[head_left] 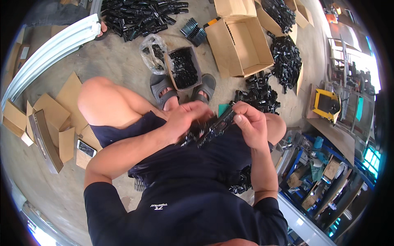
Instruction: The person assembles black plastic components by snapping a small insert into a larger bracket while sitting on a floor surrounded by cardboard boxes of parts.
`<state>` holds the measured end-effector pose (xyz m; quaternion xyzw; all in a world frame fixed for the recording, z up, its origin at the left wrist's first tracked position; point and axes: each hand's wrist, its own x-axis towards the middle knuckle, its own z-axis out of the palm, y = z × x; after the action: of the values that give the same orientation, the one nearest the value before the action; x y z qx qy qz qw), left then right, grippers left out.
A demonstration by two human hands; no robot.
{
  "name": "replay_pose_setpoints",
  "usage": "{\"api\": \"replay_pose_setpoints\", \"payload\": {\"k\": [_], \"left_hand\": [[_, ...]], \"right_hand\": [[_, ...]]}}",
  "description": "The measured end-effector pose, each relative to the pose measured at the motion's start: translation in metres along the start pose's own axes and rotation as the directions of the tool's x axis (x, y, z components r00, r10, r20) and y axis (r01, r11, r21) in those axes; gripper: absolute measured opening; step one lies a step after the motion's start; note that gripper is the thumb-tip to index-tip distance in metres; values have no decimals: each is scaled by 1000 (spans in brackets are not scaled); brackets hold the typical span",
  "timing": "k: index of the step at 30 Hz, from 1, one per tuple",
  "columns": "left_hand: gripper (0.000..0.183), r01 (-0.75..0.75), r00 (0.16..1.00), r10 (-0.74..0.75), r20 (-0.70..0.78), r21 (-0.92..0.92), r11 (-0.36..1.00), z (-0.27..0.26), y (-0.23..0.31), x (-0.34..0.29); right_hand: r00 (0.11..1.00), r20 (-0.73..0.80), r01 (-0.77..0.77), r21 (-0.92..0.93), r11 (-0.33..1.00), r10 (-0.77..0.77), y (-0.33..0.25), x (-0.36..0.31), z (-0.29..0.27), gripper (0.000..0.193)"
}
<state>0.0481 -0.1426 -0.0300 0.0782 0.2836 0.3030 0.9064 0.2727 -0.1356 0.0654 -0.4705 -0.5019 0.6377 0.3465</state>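
Observation:
Above my lap, my right hand (251, 124) pinches the upper end of a long glossy black part (217, 129), which slants down to the left. Its exact kind I cannot make out. My left hand (186, 119) is beside the part's other side, its fingertips smeared by motion. Small dark pieces show blurred just under those fingers; whether they are held is unclear. Between my sandalled feet stands a small open box (183, 67) filled with small black pieces. Beside it lies a clear plastic bag (152, 51) with more dark pieces.
Heaps of black parts lie at the far left (139, 16) and right (262, 94). An open cardboard box (246, 47) stands ahead. Flattened cardboard (69, 98) and a phone (86, 148) lie left. Another person's hand (102, 29) is near long white rails (53, 51). Cluttered shelves (324, 172) stand right.

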Motion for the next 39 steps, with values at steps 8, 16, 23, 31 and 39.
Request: {"api": "replay_pose_setpoints", "payload": {"k": [8, 16, 23, 31, 39], "left_hand": [[35, 19, 1000, -19, 25, -15, 1000, 8, 15, 15], [27, 122, 962, -133, 237, 58, 991, -18, -2, 21], [45, 123, 889, -123, 441, 29, 992, -14, 7, 18], [58, 95, 909, -75, 410, -27, 995, 4, 2, 16], [51, -612, 685, 606, 405, 771, 177, 21, 28, 22]], "right_hand": [[982, -176, -19, 282, 959, 71, 56, 3, 13, 14], [999, -42, 27, 316, 948, -14, 50, 11, 3, 13], [997, 55, 32, 424, 905, -61, 37, 7, 19, 13], [977, -78, 214, 247, 945, -201, 40, 5, 23, 8], [863, -432, 243, -102, 965, -263, 46, 23, 19, 4]]}}
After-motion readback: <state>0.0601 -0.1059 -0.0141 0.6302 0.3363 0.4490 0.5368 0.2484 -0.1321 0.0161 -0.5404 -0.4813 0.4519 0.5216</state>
